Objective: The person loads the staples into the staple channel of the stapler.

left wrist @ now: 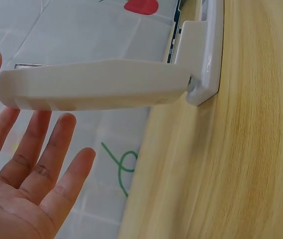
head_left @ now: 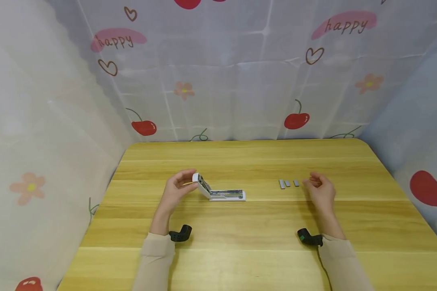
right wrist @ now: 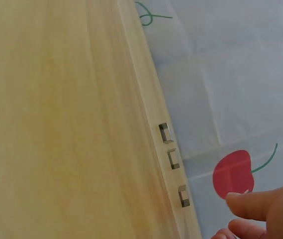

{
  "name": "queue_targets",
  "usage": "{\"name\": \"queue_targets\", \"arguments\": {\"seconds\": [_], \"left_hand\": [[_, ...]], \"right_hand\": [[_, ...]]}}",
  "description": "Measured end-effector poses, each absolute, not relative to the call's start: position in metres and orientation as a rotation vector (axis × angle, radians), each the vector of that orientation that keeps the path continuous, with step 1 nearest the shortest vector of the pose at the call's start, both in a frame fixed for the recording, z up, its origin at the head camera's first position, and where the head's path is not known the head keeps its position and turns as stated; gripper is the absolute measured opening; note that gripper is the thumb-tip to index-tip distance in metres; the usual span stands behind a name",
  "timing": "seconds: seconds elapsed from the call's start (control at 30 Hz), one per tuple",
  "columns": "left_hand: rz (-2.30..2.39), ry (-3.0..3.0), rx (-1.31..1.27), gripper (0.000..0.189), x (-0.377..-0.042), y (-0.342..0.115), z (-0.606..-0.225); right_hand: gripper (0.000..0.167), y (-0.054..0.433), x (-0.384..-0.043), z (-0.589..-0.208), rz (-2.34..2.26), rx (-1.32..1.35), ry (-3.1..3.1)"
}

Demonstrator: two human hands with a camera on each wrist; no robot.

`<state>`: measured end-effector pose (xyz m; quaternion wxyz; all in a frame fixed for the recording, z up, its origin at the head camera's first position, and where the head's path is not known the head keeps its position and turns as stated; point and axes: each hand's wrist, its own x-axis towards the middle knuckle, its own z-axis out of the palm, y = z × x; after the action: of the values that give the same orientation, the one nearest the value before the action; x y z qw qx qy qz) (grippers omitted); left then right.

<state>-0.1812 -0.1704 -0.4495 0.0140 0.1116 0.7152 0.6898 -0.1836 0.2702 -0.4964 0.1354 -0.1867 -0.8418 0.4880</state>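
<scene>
Two beige sleeves (head_left: pixel 154 258) lie nearest the camera, a black wrist camera (head_left: pixel 181 233) carried beside each. Top arm (head_left: pixel 202 188) of an unfolded white stapler (head_left: pixel 222 198) is pinched at its tip by the left grip (head_left: pixel 172 193), thumb to one side, fingers to the other. Stapler base is rested flat on the wooden bench (head_left: pixel 240 250), hinge end toward that grip. Right grip (head_left: pixel 321 194) is relaxed, nothing seen held, poised just beside three grey staple strips (head_left: pixel 282 184).

Risks, as judged: top arm could be let fall if the tip pinch is loosened; base could be tipped or dragged if the arm is pulled, nothing being seen to pin it. Strips, small and thin, could be snapped by a hard pinch; the nearest could be nudged away by a clumsy fingertip.

Counted: stapler, one; staple strips, three, one longer; wrist cameras, two. Whether staples are loaded cannot be told. Beyond the bench, a printed curtain (head_left: pixel 222 93) is hung.
</scene>
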Motion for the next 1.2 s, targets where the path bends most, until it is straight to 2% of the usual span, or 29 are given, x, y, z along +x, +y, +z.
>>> {"name": "queue_targets", "arguments": {"seconds": [0.23, 0.57, 1.2], "left_hand": [[2.131, 2.253, 0.305, 0.042, -0.18, -0.168, -0.451], [2.122, 2.283, 0.282, 0.039, -0.181, -0.166, -0.45], [2.141, 2.266, 0.254, 0.038, -0.182, -0.164, -0.452]], "right_hand": [[0.038, 0.266, -0.184, -0.509, 1.327, -0.524, -2.506], [0.04, 0.257, -0.181, -0.515, 1.102, -0.37, -2.682], [0.031, 0.252, -0.185, -0.517, 0.935, -0.412, -2.686]]}}
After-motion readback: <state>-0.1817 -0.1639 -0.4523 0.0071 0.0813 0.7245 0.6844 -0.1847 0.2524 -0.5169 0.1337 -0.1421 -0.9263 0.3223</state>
